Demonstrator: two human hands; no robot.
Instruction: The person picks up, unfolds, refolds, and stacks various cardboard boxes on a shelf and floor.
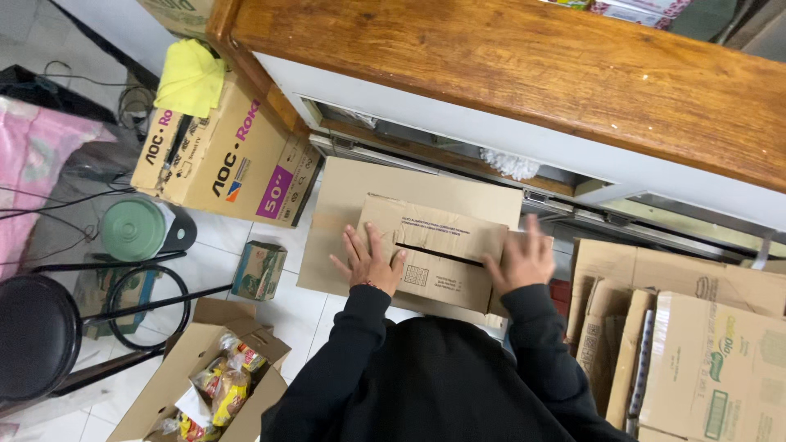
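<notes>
A brown cardboard box (438, 245) with its top flaps closed sits in front of me, a dark slit running between the flaps. My left hand (370, 260) lies flat on the left flap with fingers spread. My right hand (522, 259) presses flat on the right end of the box top, slightly blurred. Both arms wear black sleeves. Under the box lies a larger flattened cardboard sheet (344, 196) on the white tiled floor.
A wooden counter (524, 57) runs across the top. A long cardboard box (225, 155) with a yellow cloth (190, 75) stands left. A black stool (37, 331), green lid (133, 229), small box (259, 270), open box of snack packets (205, 385), and stacked cartons (696, 344) surround me.
</notes>
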